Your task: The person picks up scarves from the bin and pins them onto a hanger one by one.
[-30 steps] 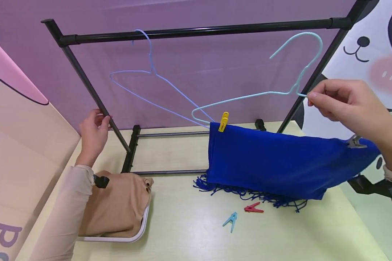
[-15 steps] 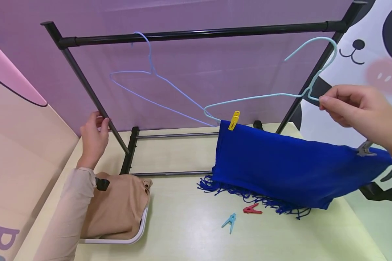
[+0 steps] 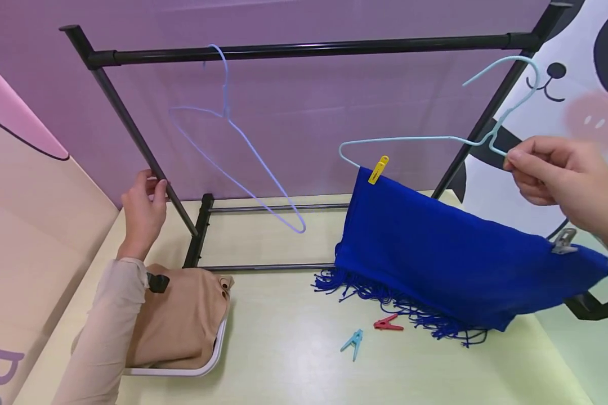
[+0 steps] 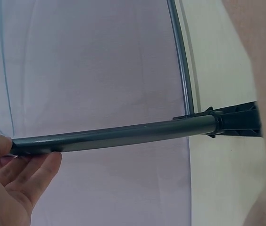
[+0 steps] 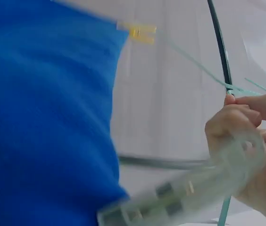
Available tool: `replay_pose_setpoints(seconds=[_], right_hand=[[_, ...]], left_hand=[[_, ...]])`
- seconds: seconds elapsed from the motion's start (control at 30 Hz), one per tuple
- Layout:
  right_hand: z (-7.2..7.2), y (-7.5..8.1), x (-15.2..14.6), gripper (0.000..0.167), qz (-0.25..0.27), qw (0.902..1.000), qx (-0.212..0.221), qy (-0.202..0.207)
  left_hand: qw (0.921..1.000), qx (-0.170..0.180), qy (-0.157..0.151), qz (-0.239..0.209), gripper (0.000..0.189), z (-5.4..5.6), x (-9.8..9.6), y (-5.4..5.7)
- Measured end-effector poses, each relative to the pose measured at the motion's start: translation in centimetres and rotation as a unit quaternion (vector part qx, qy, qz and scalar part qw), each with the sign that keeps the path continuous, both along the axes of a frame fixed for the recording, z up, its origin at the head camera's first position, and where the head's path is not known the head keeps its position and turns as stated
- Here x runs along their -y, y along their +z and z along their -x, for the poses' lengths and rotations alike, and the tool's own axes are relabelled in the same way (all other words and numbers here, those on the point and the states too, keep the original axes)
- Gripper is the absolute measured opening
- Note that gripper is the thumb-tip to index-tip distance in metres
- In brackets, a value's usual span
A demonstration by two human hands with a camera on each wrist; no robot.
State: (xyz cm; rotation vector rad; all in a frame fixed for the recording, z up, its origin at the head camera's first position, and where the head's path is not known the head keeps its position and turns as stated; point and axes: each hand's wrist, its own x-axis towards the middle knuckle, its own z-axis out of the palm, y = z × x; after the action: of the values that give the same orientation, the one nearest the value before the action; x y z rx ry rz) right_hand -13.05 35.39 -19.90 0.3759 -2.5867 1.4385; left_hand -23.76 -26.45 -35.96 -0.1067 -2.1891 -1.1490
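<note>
My right hand (image 3: 562, 169) pinches a light teal wire hanger (image 3: 405, 139) just below its hook, at the rack's right side. A blue fringed scarf (image 3: 451, 247) hangs from that hanger, sloping down to the right. A yellow clothespin (image 3: 378, 170) holds its left corner, and a grey clothespin (image 3: 564, 242), blurred in the right wrist view, sits near its right end. My left hand (image 3: 144, 211) grips the left post (image 4: 114, 136) of the black clothes rack, thumb on one side and fingers on the other. A lilac hanger (image 3: 258, 160) hangs bare from the top bar (image 3: 304, 52).
A white basket (image 3: 192, 371) with folded tan cloth (image 3: 182, 320) stands at the left, below my left forearm. On the table (image 3: 278, 337) lie a light blue clothespin (image 3: 353, 344) and a red clothespin (image 3: 387, 323). The rack's lower bars (image 3: 268, 267) run along the table.
My right hand has moved right with the teal hanger and the scarf. The lilac hanger, earlier touching or overlapping it, has swung down and apart. My left hand stays on the post.
</note>
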Motion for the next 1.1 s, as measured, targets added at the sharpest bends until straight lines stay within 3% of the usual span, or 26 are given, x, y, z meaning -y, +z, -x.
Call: replay_pose_setpoints(seconds=[0.07, 0.17, 0.3, 0.5, 0.63, 0.73, 0.97, 1.1], right_hand=[[0.6, -0.7, 0.0, 0.019, 0.082, 0.9924, 0.051, 0.077], [1.4, -1.6, 0.3, 0.021, 0.179, 0.9583, 0.133, 0.178], [2.5, -2.0, 0.9, 0.024, 0.18, 0.9331, 0.16, 0.267], [3.1, -2.0, 1.4, 0.027, 0.101, 0.9304, 0.126, 0.329], [3.1, -2.4, 2.1, 0.026, 0.108, 0.9197, 0.127, 0.356], [3.0, -2.7, 2.9, 0.025, 0.121, 0.9188, 0.126, 0.354], [2.9, -2.5, 4.4, 0.021, 0.146, 0.9304, 0.115, 0.316], [2.8, -2.1, 4.7, 0.021, 0.158, 0.9318, 0.103, 0.31]], left_hand=[[1.0, 0.001, -0.001, -0.001, 0.027, 0.0, 0.0, -0.1], [1.0, 0.003, 0.004, -0.004, 0.028, -0.1, 0.0, 0.0], [0.9999, 0.001, 0.01, -0.009, 0.028, -0.2, 0.0, 0.0], [0.9998, -0.001, 0.008, -0.017, 0.027, -0.3, -0.1, -0.2], [0.9998, 0.0, 0.006, -0.019, 0.027, -0.4, -0.1, -0.2], [0.9998, 0.0, 0.008, -0.018, 0.027, -0.5, 0.0, -0.1], [0.9997, 0.003, 0.009, -0.024, 0.027, -0.8, 0.2, -0.3], [0.9998, 0.003, 0.008, -0.02, 0.028, -0.9, 0.2, -0.4]])
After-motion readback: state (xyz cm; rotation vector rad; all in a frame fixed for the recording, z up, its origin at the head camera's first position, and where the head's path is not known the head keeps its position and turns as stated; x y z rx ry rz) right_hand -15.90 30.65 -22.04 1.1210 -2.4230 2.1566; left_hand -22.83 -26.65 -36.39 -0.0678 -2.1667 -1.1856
